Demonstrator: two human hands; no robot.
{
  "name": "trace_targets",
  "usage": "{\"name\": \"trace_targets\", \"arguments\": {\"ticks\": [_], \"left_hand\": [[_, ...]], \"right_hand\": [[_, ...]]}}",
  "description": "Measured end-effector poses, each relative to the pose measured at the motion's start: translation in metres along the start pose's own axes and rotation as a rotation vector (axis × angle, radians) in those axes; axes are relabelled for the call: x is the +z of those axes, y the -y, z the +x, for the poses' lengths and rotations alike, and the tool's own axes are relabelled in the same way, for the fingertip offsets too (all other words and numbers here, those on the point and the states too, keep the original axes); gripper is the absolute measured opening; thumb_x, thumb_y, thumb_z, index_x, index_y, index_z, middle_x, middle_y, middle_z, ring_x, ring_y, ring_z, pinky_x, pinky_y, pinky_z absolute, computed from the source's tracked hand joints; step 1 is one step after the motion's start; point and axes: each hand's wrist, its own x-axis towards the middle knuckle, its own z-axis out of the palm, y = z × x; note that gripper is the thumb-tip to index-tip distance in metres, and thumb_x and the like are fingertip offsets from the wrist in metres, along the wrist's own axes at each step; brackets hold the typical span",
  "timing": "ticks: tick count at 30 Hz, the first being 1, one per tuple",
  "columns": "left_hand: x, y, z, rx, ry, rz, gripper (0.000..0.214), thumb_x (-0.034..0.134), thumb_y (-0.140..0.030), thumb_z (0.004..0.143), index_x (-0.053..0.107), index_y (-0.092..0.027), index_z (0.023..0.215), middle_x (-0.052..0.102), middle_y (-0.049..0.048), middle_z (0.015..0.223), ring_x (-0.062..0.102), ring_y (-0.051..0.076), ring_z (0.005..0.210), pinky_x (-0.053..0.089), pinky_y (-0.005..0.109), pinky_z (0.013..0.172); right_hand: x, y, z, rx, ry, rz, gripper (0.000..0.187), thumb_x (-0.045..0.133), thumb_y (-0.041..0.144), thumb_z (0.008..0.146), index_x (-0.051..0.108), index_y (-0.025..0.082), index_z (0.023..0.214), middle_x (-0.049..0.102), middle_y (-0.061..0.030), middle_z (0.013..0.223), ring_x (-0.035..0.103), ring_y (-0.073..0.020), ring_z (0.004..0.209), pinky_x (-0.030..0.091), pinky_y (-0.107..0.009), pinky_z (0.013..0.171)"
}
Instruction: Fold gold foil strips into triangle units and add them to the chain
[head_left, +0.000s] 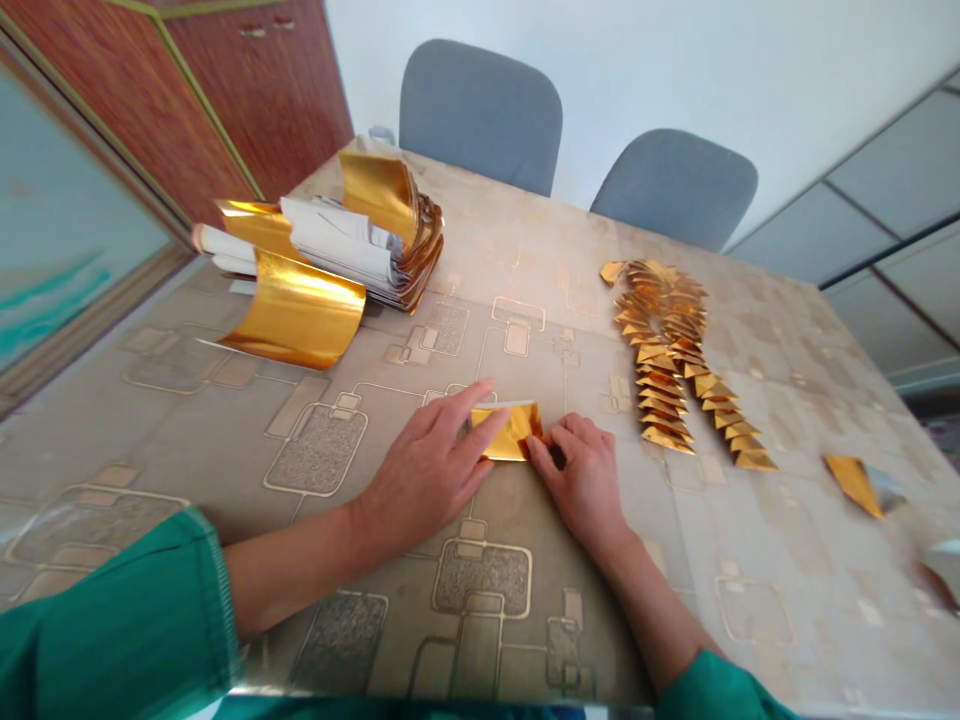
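Observation:
A small folded gold foil paper (514,430) lies on the table (525,620) between my hands. My left hand (431,465) lies flat with fingers stretched out, its fingertips pressing the paper's left edge. My right hand (581,475) has its fingers curled, pinching the paper's right corner against the table. Both forearms come out of green sleeves at the bottom edge.
A stack of curled gold foil sheets (330,255) with white backs sits at the back left. Two rows of several folded gold triangles (679,360) lie to the right. One loose gold piece (855,483) rests far right. Two grey chairs (480,110) stand behind the table.

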Motion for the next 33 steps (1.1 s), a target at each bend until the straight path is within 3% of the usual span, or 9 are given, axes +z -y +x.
{"name": "trace_targets", "arguments": {"ticks": [3,7,15,19,25,33], "left_hand": [[0.003,-0.007,-0.005,0.164,0.061,0.007,0.04,0.056,-0.026,0.095,0.053,-0.014,0.133,0.05,0.0127,0.147,0.045,0.028,0.134,0.028,0.049,0.118],[0.015,-0.009,-0.014,0.203,0.172,-0.021,0.056,0.059,-0.043,0.094,0.048,-0.011,0.138,0.052,0.0128,0.146,0.043,0.028,0.138,0.017,0.048,0.122],[0.017,-0.008,-0.016,0.215,0.25,-0.023,0.062,0.06,-0.046,0.094,0.044,-0.011,0.143,0.044,0.0122,0.152,0.037,0.028,0.143,0.02,0.044,0.121],[0.017,-0.01,-0.017,0.232,0.259,-0.038,0.061,0.062,-0.043,0.093,0.045,-0.012,0.142,0.043,0.0117,0.153,0.038,0.028,0.142,0.022,0.044,0.12],[0.022,-0.009,-0.019,0.243,0.26,-0.04,0.062,0.062,-0.045,0.093,0.045,-0.014,0.143,0.046,0.0109,0.151,0.04,0.027,0.141,0.023,0.044,0.12],[0.02,-0.01,-0.019,0.235,0.27,-0.029,0.064,0.063,-0.044,0.092,0.043,-0.014,0.145,0.041,0.0101,0.154,0.035,0.027,0.144,0.018,0.045,0.122]], "right_hand": [[0.0,-0.001,0.0,-0.035,-0.01,-0.004,0.032,0.059,0.033,0.095,0.055,0.02,0.067,0.053,0.0006,0.072,0.05,-0.0165,0.074,0.031,-0.033,0.073],[-0.003,-0.003,0.001,-0.094,0.001,0.142,0.021,0.059,0.029,0.095,0.058,0.02,0.076,0.057,-0.0012,0.077,0.049,-0.0172,0.077,0.035,-0.031,0.073],[-0.006,-0.002,0.001,-0.068,0.026,0.302,0.014,0.058,0.024,0.094,0.062,0.02,0.082,0.059,0.0017,0.069,0.05,-0.0151,0.067,0.036,-0.029,0.067],[-0.004,-0.003,-0.003,0.002,0.038,0.234,0.013,0.059,0.024,0.093,0.062,0.02,0.081,0.057,0.0037,0.065,0.049,-0.0135,0.062,0.034,-0.03,0.068],[-0.005,-0.002,-0.005,-0.009,0.024,0.109,0.014,0.063,0.022,0.087,0.058,0.02,0.075,0.057,0.0017,0.067,0.05,-0.0164,0.07,0.03,-0.03,0.068],[-0.001,-0.001,-0.003,0.01,-0.012,-0.021,0.026,0.054,0.031,0.095,0.054,0.02,0.071,0.057,0.0008,0.066,0.05,-0.0161,0.067,0.029,-0.03,0.068]]}}
